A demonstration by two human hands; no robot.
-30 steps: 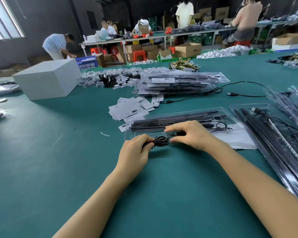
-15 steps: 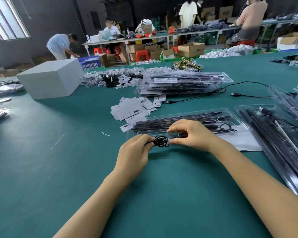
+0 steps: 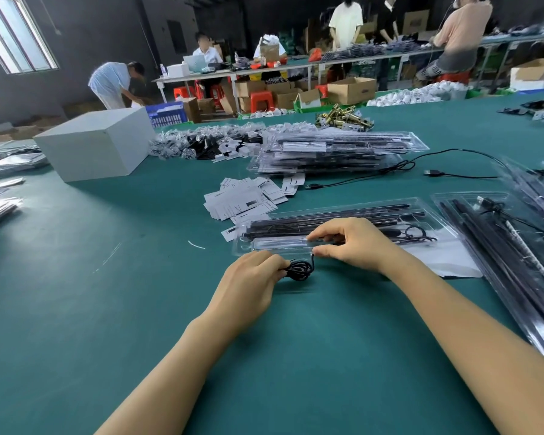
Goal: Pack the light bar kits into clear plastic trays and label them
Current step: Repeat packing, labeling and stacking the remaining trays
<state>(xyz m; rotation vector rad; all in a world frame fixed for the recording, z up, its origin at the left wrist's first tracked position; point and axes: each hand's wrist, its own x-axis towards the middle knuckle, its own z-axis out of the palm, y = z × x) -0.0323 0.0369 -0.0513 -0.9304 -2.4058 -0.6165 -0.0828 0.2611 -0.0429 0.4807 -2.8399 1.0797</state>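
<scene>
- The green table (image 3: 76,309) is cut off on three sides of the head view, and both forearms are cropped at the bottom edge.
- One white box (image 3: 98,146) is seen at the far left, with flat packs beside it that are too cropped to make out.
- One stack of packed trays (image 3: 336,152) is seen behind the work area; its layers cannot be counted through the glare.
- At the right edge a further filled tray (image 3: 515,262) is cut off by the frame (more clear plastic lies behind it, indistinct).
- One clear plastic tray (image 3: 434,211) lies in front of the hands, with black light bars (image 3: 327,216) laid along it; their number is hard to tell, as part is hidden by the right hand.
- A loose pile of white labels (image 3: 245,199) lies just behind the tray's left end, uncounted.
- The right hand (image 3: 355,243) is curled at the tray's near edge, the cable end pinched between thumb and forefinger.
- The left hand (image 3: 252,277) is closed on one small coiled black cable (image 3: 300,270), held on the table just in front of the tray.
- Compared with half a second ago, the hands and coil are found in nearly the same place; the view has tilted slightly.
</scene>
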